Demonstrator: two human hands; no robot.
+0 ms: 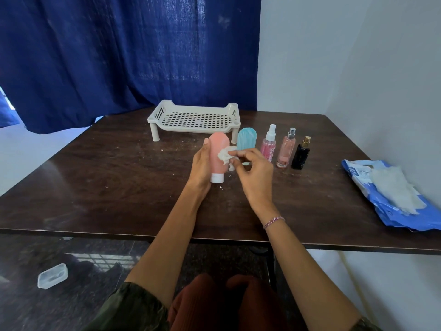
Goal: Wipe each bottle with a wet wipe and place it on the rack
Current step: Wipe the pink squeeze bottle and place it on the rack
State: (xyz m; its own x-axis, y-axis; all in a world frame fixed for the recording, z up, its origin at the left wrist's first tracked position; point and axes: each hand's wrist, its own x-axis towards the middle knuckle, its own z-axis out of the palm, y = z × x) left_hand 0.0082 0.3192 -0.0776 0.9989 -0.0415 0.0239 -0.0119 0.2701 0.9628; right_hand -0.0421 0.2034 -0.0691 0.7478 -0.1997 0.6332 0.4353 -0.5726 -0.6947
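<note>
Pink bottle (218,156) stands upright near the table (119,175) centre, white cap down, long axis vertical. I cannot tell whether the cap touches the table. I read the left hand (201,163) as gripping it: thumb along the left flank, the other digits hidden behind the body. The right hand (255,173) is closed on a crumpled wet wipe (224,156), pinched in its fingers (238,154) and pressed against the bottle's right flank at mid-height.

Judgement: wiping of the first bottle is under way. Nothing sits on the rack (195,120).

Governing relation for the coming move: the rack lies far of the bottle and slightly left, near it, with its floor raised on legs. The left hand holds the bottle and is the hand nearer the rack, so I expect a transfer far-and-left, lifting over the near rim.

Blue bottle (247,139) stands just right of the pink one, a little farther off. Three spray bottles (286,149) continue the row rightward. Route the right hand short of them.
</note>
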